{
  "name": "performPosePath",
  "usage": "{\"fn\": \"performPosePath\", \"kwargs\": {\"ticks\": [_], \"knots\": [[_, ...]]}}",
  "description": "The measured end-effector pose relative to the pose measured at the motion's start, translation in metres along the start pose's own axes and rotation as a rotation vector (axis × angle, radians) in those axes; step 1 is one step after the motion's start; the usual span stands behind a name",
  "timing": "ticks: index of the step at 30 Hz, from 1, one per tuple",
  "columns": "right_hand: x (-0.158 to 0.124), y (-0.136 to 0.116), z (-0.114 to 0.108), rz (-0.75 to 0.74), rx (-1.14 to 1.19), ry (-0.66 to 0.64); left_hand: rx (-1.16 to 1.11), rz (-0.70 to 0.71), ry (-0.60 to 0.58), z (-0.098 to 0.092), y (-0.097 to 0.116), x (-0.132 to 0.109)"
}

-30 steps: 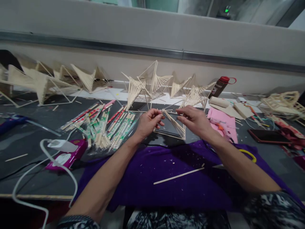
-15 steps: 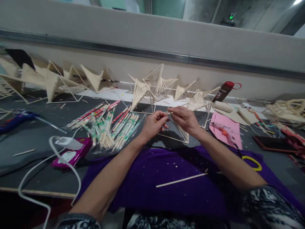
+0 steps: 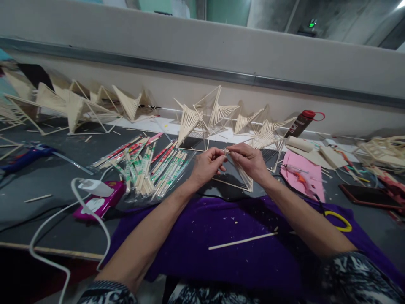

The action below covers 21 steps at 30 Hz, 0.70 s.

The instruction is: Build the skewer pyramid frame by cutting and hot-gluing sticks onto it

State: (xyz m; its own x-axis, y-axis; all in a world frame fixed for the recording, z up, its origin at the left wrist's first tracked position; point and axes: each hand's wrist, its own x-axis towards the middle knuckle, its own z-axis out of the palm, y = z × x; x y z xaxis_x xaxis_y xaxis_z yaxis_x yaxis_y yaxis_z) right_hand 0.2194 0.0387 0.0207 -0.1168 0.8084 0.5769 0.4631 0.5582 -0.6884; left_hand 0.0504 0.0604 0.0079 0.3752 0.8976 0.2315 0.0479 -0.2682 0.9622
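Observation:
My left hand (image 3: 207,166) and my right hand (image 3: 249,164) meet at the middle of the worktable, thumbs and forefingers pinched together. Between them is the top corner of a small model (image 3: 248,181) made of thin wooden sticks; the fingers partly hide that joint. Its base stands on the dark tabletop below my palms. Nearer to me, a loose wooden stick (image 3: 243,241) lies on a purple cloth (image 3: 190,236) sprinkled with scraps. Left of my hands are several wrapped bundles of chopsticks (image 3: 144,169).
Fanned stick models (image 3: 190,122) line the wall. Rightward are a hot glue gun (image 3: 305,181) on pink paper (image 3: 318,190), a bottle (image 3: 299,122), a phone (image 3: 368,196) and a yellow handle loop (image 3: 348,226). Leftward lie a blue glue gun (image 3: 27,160) and a magenta power block (image 3: 109,198) with cables.
The right fingers have curled in closer around the model's top corner. The left hand keeps its pinch. The whole view has shifted slightly.

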Motion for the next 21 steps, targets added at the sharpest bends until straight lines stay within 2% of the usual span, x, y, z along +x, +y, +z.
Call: {"fn": "performPosePath", "kwargs": {"ticks": [21], "knots": [[-0.0009,-0.0018,0.0026,0.038,-0.068,0.001,0.04,0.012,0.013,-0.0003,-0.0002,-0.0007]]}}
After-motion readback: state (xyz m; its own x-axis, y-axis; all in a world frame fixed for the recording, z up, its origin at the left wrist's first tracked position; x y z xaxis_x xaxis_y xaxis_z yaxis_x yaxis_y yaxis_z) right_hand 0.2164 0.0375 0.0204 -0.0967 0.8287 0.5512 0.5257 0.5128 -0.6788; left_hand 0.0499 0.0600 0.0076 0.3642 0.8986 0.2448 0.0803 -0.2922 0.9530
